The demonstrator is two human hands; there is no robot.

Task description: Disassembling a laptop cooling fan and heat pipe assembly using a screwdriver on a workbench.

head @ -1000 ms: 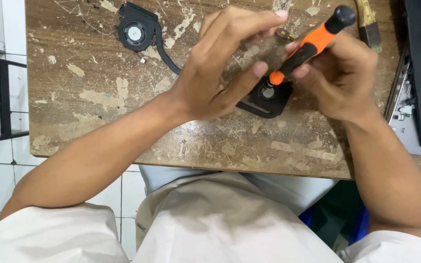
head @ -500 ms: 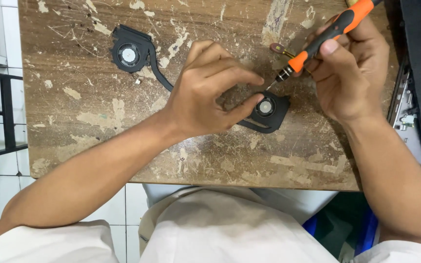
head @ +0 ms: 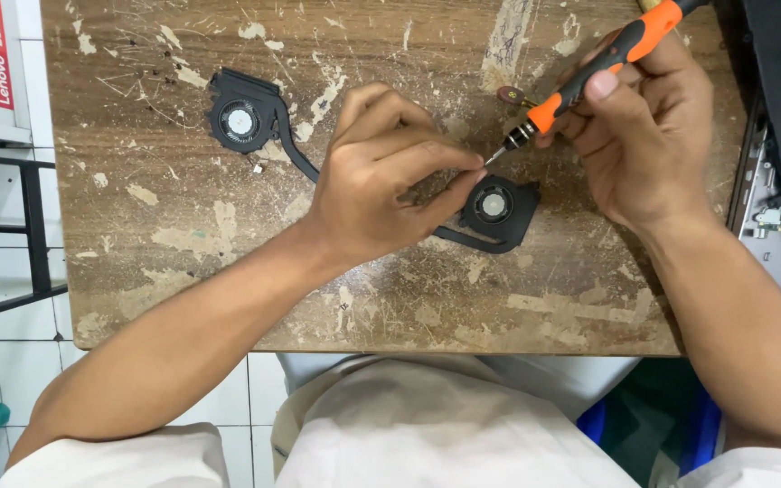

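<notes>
Worn wooden tabletop, brown, heavily scratched and flecked with pale paint; white tiled floor below its near edge.

Item 1: black twin-fan cooling assembly, lying flat at mid-table. 2 round fans with pale hubs, one at upper left, one at centre right, joined by a thin dark curved pipe.

Item 2: left hand, fingers curled together and pinched at the tips, resting over the pipe just beside the right-side fan; whether anything small sits in the pinch cannot be told.

Item 3: right hand, closed around an orange-and-black screwdriver, held tilted, metal tip meeting the left fingertips above the fan.

Item 4: opened laptop chassis, right edge.
</notes>
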